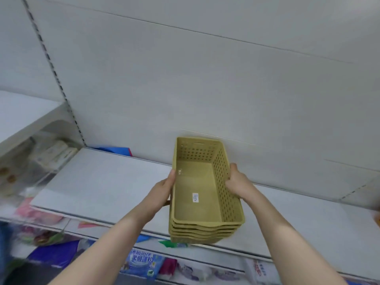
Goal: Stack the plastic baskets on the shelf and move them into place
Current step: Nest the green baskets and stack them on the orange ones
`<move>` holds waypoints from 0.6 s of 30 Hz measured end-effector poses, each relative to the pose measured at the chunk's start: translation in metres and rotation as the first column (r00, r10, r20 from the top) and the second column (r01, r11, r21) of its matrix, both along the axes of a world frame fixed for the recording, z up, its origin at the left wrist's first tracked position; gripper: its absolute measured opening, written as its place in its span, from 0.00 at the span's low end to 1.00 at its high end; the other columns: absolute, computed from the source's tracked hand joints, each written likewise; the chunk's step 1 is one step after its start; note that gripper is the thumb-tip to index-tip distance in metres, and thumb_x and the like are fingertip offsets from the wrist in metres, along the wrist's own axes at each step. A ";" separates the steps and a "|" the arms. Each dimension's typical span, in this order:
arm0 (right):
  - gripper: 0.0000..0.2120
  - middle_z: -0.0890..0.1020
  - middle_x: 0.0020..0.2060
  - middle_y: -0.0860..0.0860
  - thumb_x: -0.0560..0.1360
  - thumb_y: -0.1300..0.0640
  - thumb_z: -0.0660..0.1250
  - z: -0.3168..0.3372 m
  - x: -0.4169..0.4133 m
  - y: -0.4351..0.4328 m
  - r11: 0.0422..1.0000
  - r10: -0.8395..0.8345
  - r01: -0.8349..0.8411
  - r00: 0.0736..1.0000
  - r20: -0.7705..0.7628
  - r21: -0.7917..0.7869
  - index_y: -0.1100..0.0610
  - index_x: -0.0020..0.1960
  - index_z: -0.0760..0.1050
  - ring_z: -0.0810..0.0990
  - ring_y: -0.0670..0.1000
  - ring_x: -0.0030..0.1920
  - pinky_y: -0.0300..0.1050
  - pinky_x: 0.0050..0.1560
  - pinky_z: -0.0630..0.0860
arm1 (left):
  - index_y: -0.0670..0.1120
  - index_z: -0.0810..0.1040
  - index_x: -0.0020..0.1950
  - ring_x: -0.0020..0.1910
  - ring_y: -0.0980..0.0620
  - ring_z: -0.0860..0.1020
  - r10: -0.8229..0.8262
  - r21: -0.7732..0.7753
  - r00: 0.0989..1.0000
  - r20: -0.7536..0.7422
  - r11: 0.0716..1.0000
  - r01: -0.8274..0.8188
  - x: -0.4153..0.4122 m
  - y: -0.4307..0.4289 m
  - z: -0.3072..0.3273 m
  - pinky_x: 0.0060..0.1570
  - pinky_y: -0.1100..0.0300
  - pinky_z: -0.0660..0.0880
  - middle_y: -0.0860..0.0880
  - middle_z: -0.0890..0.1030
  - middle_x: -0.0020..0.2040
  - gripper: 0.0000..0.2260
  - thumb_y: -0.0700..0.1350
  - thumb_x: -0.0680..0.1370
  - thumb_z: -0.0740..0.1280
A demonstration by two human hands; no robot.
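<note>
A person grips a nested stack of yellow plastic baskets point(205, 190) on a white shelf point(98, 182), the left hand point(164, 188) pressed flat against the stack's left wall with the thumb over the rim, the right hand point(236, 179) clasping its right wall. The stack's far end sits near the back panel point(205, 79); its near end hangs just past the shelf's front edge. A white sticker point(195, 197) lies on the top basket's floor. To place the stack well, it likely needs even pressure from both sides and a straight slide toward the back panel, keeping the rims aligned so no basket tilts
</note>
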State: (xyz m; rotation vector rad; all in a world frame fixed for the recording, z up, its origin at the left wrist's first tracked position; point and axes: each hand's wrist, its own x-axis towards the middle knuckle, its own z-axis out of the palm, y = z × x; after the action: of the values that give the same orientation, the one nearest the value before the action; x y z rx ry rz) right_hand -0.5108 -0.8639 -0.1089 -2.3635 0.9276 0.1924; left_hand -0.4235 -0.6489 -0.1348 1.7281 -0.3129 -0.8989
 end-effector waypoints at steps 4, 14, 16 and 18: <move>0.17 0.74 0.39 0.51 0.79 0.60 0.56 -0.005 0.004 -0.005 1.000 0.003 -0.003 0.999 0.053 -0.004 0.59 0.67 0.60 0.74 0.49 0.37 0.44 0.31 0.70 | 0.53 0.72 0.69 0.50 0.64 0.78 0.015 -0.018 1.000 -0.016 1.000 -0.015 0.001 -0.007 -0.002 0.40 0.68 0.74 0.61 0.80 0.52 0.21 0.59 0.80 0.57; 0.27 0.79 0.58 0.51 0.76 0.60 0.65 0.001 -0.021 -0.010 0.881 -0.130 0.083 0.989 0.070 0.465 0.49 0.72 0.62 0.80 0.55 0.56 0.56 0.57 0.79 | 0.53 0.71 0.69 0.46 0.66 0.77 0.049 -0.027 0.999 0.019 0.998 -0.048 -0.008 -0.009 -0.001 0.35 0.71 0.74 0.63 0.78 0.50 0.17 0.56 0.81 0.58; 0.27 0.79 0.56 0.48 0.76 0.62 0.64 -0.002 -0.036 -0.004 0.844 -0.184 0.106 0.978 0.099 0.526 0.47 0.72 0.63 0.80 0.53 0.56 0.56 0.58 0.79 | 0.54 0.70 0.70 0.46 0.65 0.76 0.026 -0.016 0.999 0.018 1.000 -0.026 -0.008 -0.007 0.003 0.37 0.67 0.74 0.63 0.77 0.49 0.19 0.57 0.81 0.57; 0.26 0.79 0.54 0.44 0.76 0.64 0.62 -0.004 -0.051 0.006 0.836 -0.236 0.115 0.958 0.162 0.537 0.46 0.71 0.66 0.80 0.49 0.55 0.50 0.54 0.79 | 0.55 0.68 0.69 0.47 0.62 0.76 0.000 -0.007 1.000 0.010 1.000 0.000 -0.007 -0.006 0.007 0.38 0.65 0.74 0.60 0.77 0.51 0.19 0.60 0.81 0.56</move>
State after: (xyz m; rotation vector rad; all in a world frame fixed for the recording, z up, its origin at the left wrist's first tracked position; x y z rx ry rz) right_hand -0.5620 -0.8576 -0.1133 -1.7428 0.8484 0.0876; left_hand -0.4307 -0.6553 -0.1282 1.7266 -0.3228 -0.8880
